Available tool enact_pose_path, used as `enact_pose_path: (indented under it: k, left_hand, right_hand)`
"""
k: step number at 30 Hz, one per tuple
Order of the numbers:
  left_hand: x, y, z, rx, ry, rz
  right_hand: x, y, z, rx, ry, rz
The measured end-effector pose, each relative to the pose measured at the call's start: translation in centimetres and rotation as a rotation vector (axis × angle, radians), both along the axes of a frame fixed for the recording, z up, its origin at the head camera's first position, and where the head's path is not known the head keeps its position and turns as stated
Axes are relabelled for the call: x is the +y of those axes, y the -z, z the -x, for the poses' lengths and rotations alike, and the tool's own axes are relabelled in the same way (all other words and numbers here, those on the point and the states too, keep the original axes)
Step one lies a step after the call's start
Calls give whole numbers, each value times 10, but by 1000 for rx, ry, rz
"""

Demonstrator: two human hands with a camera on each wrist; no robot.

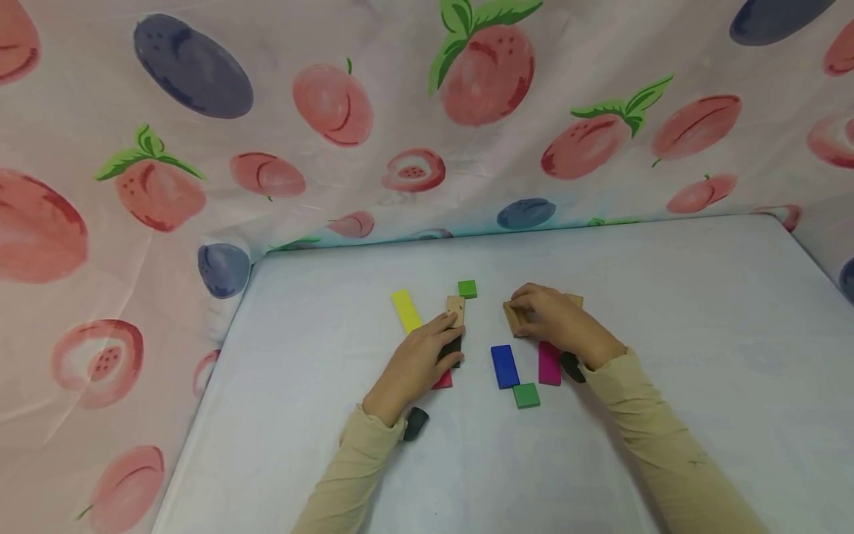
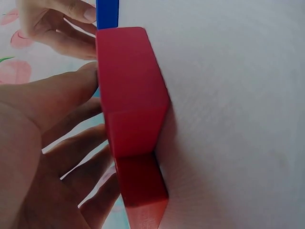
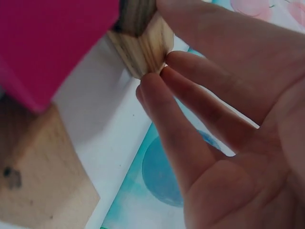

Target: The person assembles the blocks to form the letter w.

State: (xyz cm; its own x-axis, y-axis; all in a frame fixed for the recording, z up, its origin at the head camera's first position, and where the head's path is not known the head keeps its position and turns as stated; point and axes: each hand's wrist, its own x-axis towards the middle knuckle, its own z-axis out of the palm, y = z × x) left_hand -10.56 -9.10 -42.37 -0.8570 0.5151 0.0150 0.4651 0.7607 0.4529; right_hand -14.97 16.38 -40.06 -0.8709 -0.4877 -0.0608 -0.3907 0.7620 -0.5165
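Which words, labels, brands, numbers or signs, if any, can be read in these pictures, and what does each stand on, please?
None can be read.
The cloth behind shows printed fruit, with no legible writing.
The wooden block at the lower left of the right wrist view has a dark spot, blurred, with no readable lettering.
The mark on the right sleeve is too small to make out.

Black block | brown-grained wooden block | magenta block | blue block | pink-and-blue fruit-print cloth
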Motion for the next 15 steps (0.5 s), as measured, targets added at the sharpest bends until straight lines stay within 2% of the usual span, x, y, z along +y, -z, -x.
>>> enact_pose_path:
  k: [9, 15]
  left_hand:
    - [0, -1, 1, -12, -3, 1]
    - [0, 0, 0, -14, -6, 8]
  right_hand:
    - [-13, 5, 5, 48, -75, 4]
    - [-21, 7, 8, 63, -92, 8]
